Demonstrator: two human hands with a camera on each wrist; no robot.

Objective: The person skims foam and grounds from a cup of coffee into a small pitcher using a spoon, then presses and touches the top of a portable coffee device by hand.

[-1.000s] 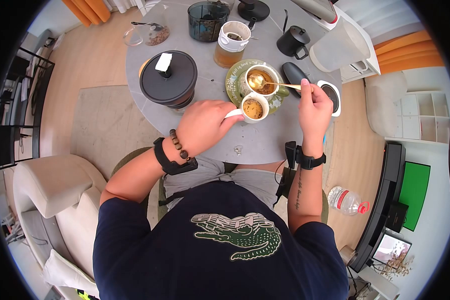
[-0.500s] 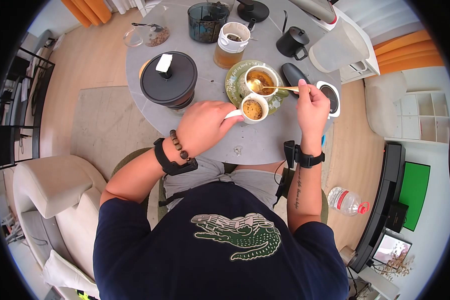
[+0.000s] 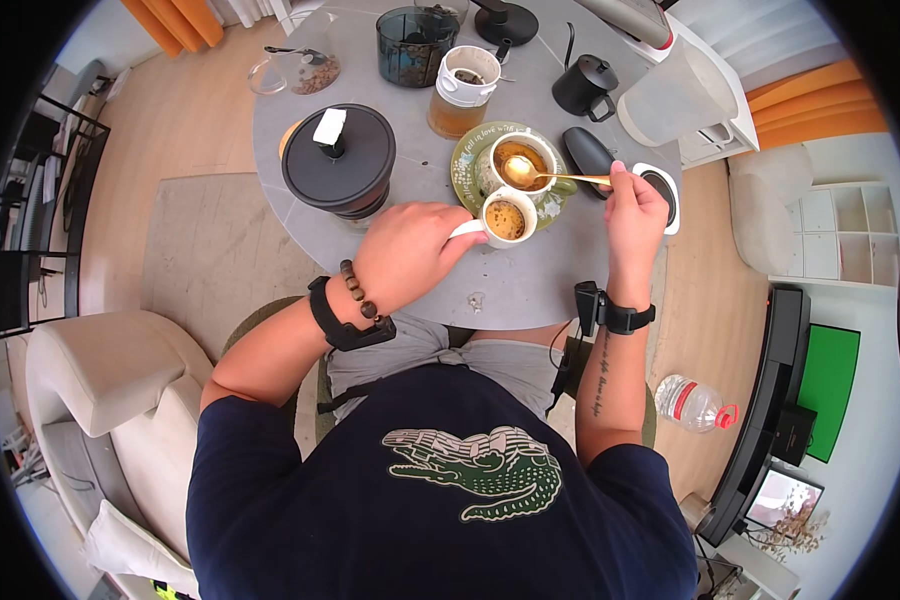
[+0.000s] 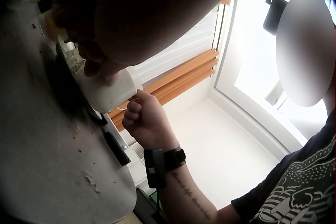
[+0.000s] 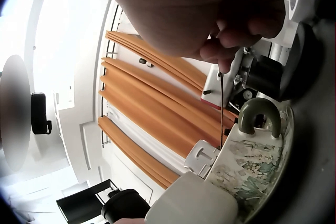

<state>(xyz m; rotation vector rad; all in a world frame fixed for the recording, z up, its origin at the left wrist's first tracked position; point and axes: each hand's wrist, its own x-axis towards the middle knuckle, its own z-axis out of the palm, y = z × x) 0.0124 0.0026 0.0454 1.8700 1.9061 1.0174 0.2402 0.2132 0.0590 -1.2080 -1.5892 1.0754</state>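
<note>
My left hand pinches the handle of a small white cup that holds a brown drink with dark specks and foam. The small cup is right beside a larger floral cup with a green handle, on a green saucer with white lettering. Between thumb and fingers, my right hand holds the end of a long gold spoon. The spoon's bowl lies within the larger cup's rim, over its amber-brown drink. In the left wrist view, the left fingers partly cover the small white cup.
A glass server with a white dripper stands behind the saucer. Left is a black-lidded container. On the right are a black kettle, a black oblong object, a white-rimmed scale and a translucent pitcher.
My right hand and the gold spoon shifted slightly left, then back right, with the spoon's bowl staying within the larger cup's rim. My left hand and the small cup have stayed put.
</note>
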